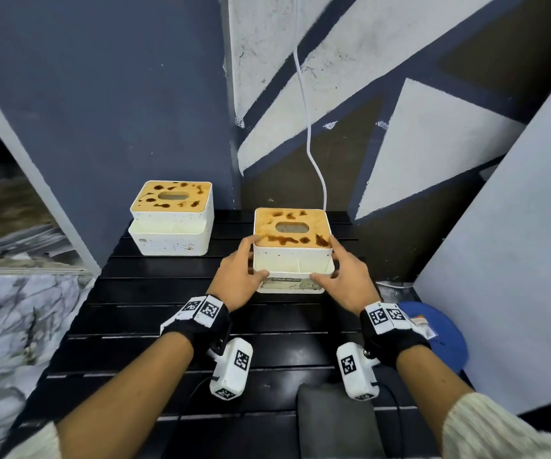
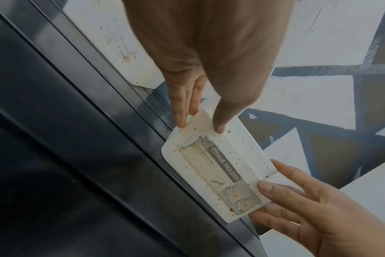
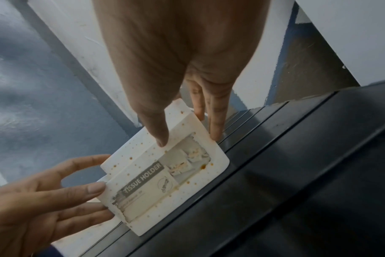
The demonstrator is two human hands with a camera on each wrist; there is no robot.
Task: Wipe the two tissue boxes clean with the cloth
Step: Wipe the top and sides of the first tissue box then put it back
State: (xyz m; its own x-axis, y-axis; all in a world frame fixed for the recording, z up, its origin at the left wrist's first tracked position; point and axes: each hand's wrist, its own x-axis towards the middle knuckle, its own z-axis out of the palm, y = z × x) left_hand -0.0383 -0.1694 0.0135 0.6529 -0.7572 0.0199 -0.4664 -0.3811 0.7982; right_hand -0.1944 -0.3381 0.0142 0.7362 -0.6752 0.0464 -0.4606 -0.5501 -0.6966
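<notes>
Two white tissue boxes with stained wooden lids stand on a black slatted table point(image 1: 128, 329). The far box point(image 1: 171, 223) sits at the back left, untouched. The near box point(image 1: 292, 256) carries a "TISSUE HOLDER" label point(image 2: 225, 167) on its front. My left hand point(image 1: 242, 265) holds its left front corner, thumb on the front and fingers along the side point(image 2: 182, 111). My right hand point(image 1: 342, 268) holds the right front corner the same way point(image 3: 215, 125). A dark grey cloth point(image 1: 333, 422) lies at the table's near edge, between my forearms, with no hand on it.
A white cable point(image 1: 310, 137) hangs down the painted wall behind the near box. A blue object point(image 1: 439, 332) lies at the table's right edge beside a white panel point(image 1: 515, 260). A marble-patterned surface point(image 1: 9, 309) lies left of the table.
</notes>
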